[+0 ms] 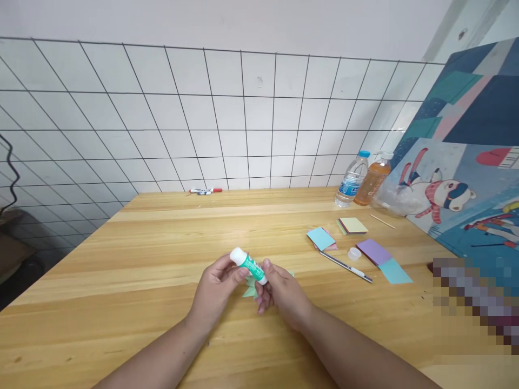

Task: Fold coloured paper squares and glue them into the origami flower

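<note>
A green-and-white glue stick (252,267) is held at a tilt above the table, its white end pointing up and left. The fingers of my left hand (217,286) are closed on its upper part. At the lower end, my right hand (286,294) pinches it between thumb and fingers. Beneath the hands lies light green paper (250,292), largely hidden by them. A small translucent cap (354,253) rests on the table to the right, beside a silver-grey pen-like tool (346,267).
On the wooden table (121,248) lie blue paper squares (320,238), a stack of coloured paper (353,225), purple paper (373,252) and a thin wooden stick (383,221). A water bottle (351,181) and an orange drink bottle (372,181) stand at the back right. Markers (206,190) lie along the wall.
</note>
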Motion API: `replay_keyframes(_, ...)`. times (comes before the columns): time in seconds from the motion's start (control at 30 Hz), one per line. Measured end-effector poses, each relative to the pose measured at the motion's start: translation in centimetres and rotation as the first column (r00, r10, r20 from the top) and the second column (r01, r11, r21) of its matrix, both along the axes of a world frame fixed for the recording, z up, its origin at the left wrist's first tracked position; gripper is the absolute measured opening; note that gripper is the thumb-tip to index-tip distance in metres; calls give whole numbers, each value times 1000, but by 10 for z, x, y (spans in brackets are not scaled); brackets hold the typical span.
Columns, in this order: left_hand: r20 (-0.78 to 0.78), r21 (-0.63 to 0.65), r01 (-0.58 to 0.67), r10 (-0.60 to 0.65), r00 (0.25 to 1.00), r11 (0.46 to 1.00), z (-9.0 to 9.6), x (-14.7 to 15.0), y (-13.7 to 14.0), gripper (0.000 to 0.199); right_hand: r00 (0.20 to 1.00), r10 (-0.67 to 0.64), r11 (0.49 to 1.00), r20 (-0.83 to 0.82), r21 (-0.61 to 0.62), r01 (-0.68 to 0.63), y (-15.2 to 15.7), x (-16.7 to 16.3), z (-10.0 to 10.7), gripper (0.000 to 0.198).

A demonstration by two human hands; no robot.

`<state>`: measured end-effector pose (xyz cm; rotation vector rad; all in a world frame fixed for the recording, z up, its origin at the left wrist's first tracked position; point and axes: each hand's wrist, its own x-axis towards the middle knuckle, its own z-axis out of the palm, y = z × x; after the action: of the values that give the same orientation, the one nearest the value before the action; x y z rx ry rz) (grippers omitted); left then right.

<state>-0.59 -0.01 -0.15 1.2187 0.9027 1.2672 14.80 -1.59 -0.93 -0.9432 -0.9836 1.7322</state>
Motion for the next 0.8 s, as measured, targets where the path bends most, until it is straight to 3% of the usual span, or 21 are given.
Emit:
replay_keyframes(0.17, 42, -6, -46, 46, 998, 999, 0, -2, 1, 30, 978, 28, 997, -206, -62, -41, 0, 4, 6, 41)
replay_keyframes(0.63, -5, 15, -54, 54, 999, 998, 0, -3, 3, 27, 981, 6, 998, -191, -57, -18, 0, 6, 10, 42)
replay_keyframes(0.8, -15, -2, -79, 79, 997, 997, 2, -1, 0, 26, 947, 36, 998, -318, -36, -50, -1, 9, 13, 44)
